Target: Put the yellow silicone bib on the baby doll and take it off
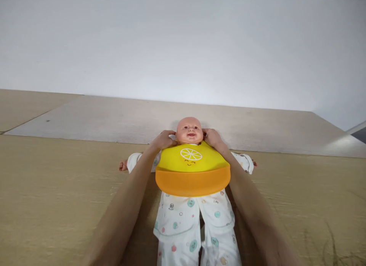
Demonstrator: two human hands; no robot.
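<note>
Seemingly fitting the bib (192, 163) around the neck of the doll (189, 123), left hand (166, 140) and right hand (213, 138) curled inward, cannot tell whether pinching, next likely needing careful alignment behind.

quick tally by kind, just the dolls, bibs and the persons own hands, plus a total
Doll: 1
Bib, yellow with an orange pocket: 1
Person's own hands: 2, the left hand and the right hand, one at each side of the doll's neck
Total: 4
</note>
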